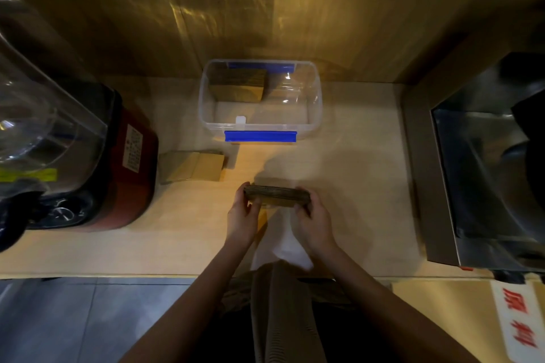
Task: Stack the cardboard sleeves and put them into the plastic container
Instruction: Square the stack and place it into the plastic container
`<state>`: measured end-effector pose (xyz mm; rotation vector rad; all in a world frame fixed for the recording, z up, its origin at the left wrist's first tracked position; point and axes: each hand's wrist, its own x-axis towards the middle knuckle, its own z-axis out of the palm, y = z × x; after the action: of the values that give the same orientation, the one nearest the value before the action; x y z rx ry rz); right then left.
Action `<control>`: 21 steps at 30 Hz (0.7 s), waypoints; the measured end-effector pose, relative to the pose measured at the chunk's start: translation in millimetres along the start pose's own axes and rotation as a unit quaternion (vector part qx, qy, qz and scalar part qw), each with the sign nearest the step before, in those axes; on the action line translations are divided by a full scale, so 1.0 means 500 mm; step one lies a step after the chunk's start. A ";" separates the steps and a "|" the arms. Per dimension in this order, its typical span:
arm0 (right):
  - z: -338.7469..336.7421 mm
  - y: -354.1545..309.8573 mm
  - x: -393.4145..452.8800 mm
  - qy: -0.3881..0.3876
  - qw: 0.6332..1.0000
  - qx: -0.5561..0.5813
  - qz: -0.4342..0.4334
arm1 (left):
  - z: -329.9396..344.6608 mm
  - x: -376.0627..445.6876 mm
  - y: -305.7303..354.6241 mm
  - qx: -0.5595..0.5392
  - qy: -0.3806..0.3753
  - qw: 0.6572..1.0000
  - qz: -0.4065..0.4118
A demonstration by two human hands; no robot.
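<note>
Both hands grip a stack of brown cardboard sleeves [277, 194] just above the counter, a little in front of the container. My left hand [242, 219] clasps its left end and my right hand [313, 222] its right end. The clear plastic container [313, 124] with blue clips stands open at the back centre; a stack of sleeves [238, 84] stands in its back left corner. A few loose flat sleeves [193, 167] lie on the counter left of my hands.
A red blender base with a clear jug [88, 153] fills the left side. A steel appliance [483, 174] stands at the right. A white sheet [280, 244] lies under my wrists at the counter's front edge.
</note>
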<state>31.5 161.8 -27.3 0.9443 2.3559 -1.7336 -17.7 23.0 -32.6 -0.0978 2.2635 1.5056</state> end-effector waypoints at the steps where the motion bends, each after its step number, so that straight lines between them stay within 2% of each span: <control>1: 0.000 -0.001 -0.001 -0.006 1.000 -0.014 -0.008 | -0.002 0.001 -0.001 0.008 0.002 1.000 0.000; 8: 0.009 -0.001 0.002 -0.033 0.996 -0.076 -0.029 | 0.000 0.000 -0.005 0.051 0.011 0.999 0.008; 14: 0.005 0.002 0.004 -0.039 0.994 -0.103 -0.029 | -0.006 -0.005 0.003 0.038 -0.007 0.999 -0.034; 21: -0.014 -0.027 0.027 -0.100 0.979 -0.173 -0.044 | -0.048 0.011 0.014 0.111 -0.015 0.993 -0.039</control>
<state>16.0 171.5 -18.6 0.5912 2.4810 -1.3050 -31.9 5.3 -20.9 -0.0954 2.3574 1.1997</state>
